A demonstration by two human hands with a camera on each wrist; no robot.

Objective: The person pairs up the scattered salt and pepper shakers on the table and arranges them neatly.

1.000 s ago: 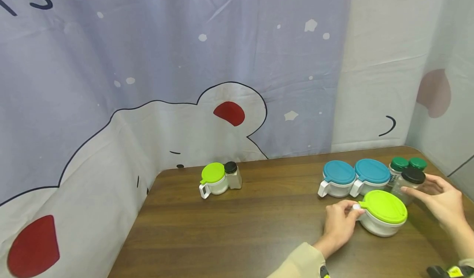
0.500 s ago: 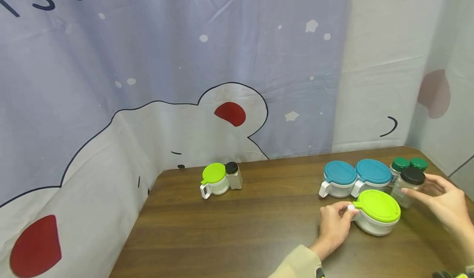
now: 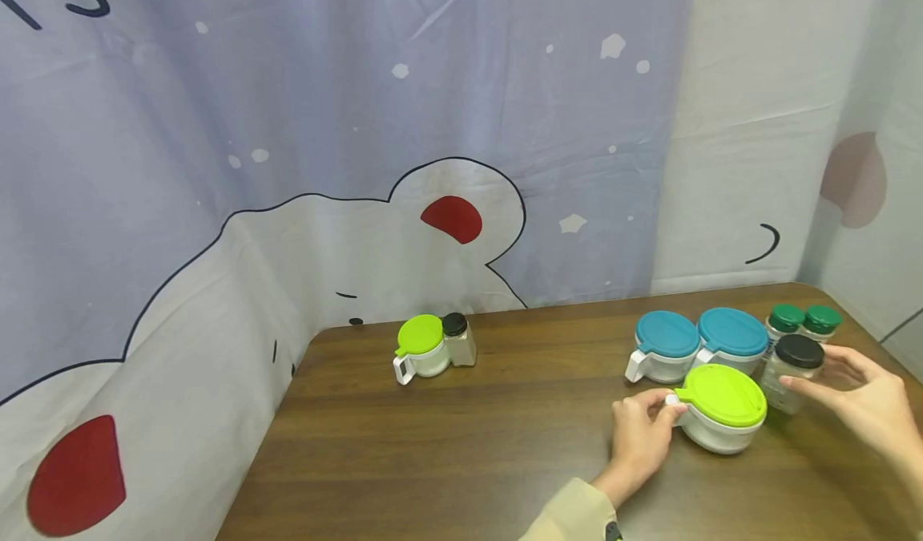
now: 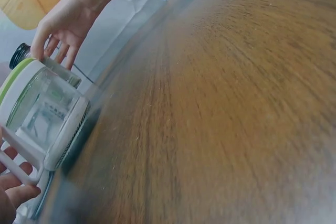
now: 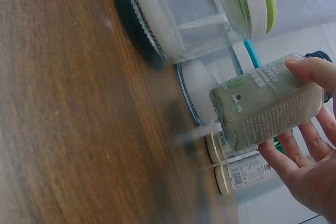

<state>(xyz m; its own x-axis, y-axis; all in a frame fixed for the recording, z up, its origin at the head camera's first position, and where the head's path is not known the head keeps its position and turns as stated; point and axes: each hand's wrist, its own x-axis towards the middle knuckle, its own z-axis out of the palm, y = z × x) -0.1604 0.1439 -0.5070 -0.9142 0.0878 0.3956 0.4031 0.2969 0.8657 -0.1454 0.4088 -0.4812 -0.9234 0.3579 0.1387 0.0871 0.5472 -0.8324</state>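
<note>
My left hand (image 3: 640,438) pinches the white handle (image 4: 23,153) of a clear seasoning jar (image 3: 721,435) with a lime-green lid. My right hand (image 3: 876,397) holds a clear pepper shaker (image 5: 268,106) with a black cap between thumb and fingers. In the right wrist view the shaker is tilted and appears raised off the tabletop. In the head view it is just right of the lime-lidded jar. Behind these two stand a pair of seasoning jars with blue lids (image 3: 667,335) and a pair of green-capped bottles (image 3: 786,317).
Toward the back left of the wooden table (image 3: 461,445), a smaller-looking lime-lidded jar (image 3: 424,361) stands beside another black-capped shaker (image 3: 462,349). A printed curtain (image 3: 324,124) hangs along the back, and pale cloth (image 3: 858,268) borders the right side.
The left hand has moved the lime-lidded jar leftward. The right hand, holding the pepper shaker, has come slightly left and toward the front, away from the green-capped bottles.
</note>
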